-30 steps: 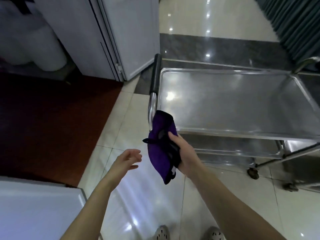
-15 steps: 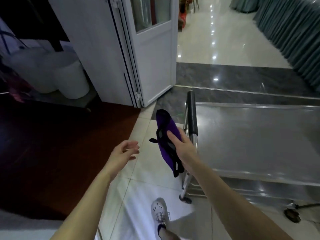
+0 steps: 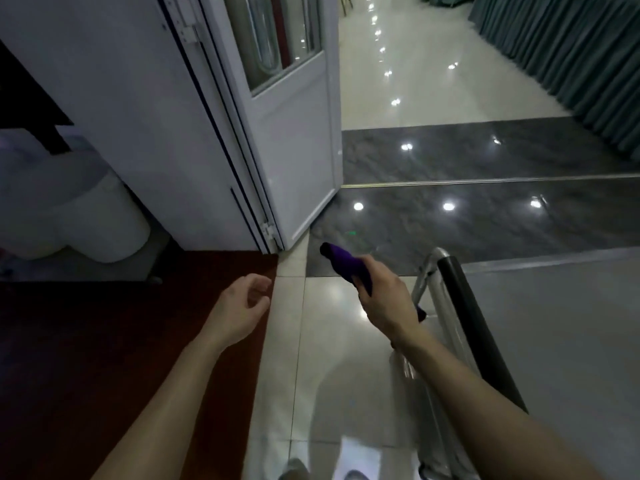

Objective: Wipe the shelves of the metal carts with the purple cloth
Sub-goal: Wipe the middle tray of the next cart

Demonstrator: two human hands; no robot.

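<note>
Just left of the metal cart's black push handle (image 3: 465, 306), the right hand (image 3: 384, 303) grips the bunched purple cloth (image 3: 341, 263) in the air, off the top shelf (image 3: 554, 341), likely bundled for wiping. The left hand (image 3: 239, 308) hangs empty beside it, fingers loosely curled, free to help.

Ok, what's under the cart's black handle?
Below the black handle, shiny metal legs and pale floor tiles show. The top shelf hides any lower shelves; the right arm covers part of the frame.

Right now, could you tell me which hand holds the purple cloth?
The right hand grips the purple cloth; the left hand, loosely curled, holds nothing.
</note>
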